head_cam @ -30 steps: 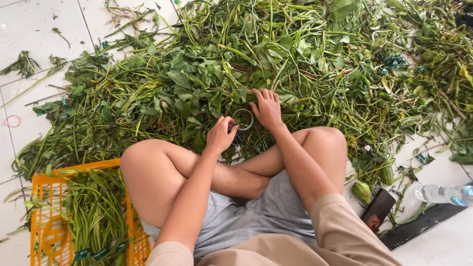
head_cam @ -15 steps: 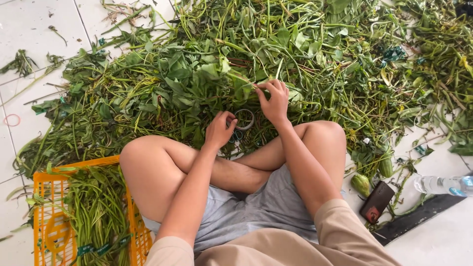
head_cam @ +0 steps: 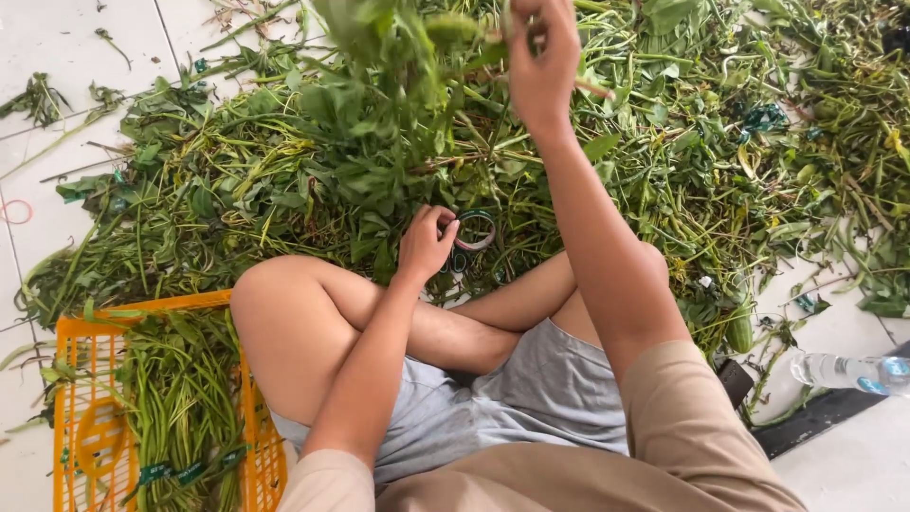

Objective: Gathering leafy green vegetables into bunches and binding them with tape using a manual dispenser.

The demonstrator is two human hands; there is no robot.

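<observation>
Since half a second ago, my right hand (head_cam: 542, 66) has come up off the heap and now sits high near the top edge of the view, fingers clenched around a bunch of long green leafy stems (head_cam: 398, 57) that hangs from it, lifted clear of the rest. Earlier that hand was down low, just beyond the knee, picking among the leaves.

My left hand (head_cam: 425, 242) has barely shifted: it rests at the near edge of the big pile of loose green stems and leaves (head_cam: 284, 161) spread across the white tiled floor (head_cam: 57, 38). Its fingers are curled inward, touching a small cluster of coloured rubber bands (head_cam: 474, 232) lying on the greens; I cannot tell whether it actually pinches one or only rests against them.

I sit cross-legged, bare knees raised, in grey shorts (head_cam: 531, 398). On my left stands an orange plastic crate (head_cam: 81, 398) holding tied bundles of trimmed green stalks (head_cam: 180, 408), touching my thigh. On my right, near the floor's edge, lies a clear plastic water bottle (head_cam: 848, 372), well apart from both hands. A stray pink rubber band (head_cam: 13, 210) lies on the tiles at far left.
</observation>
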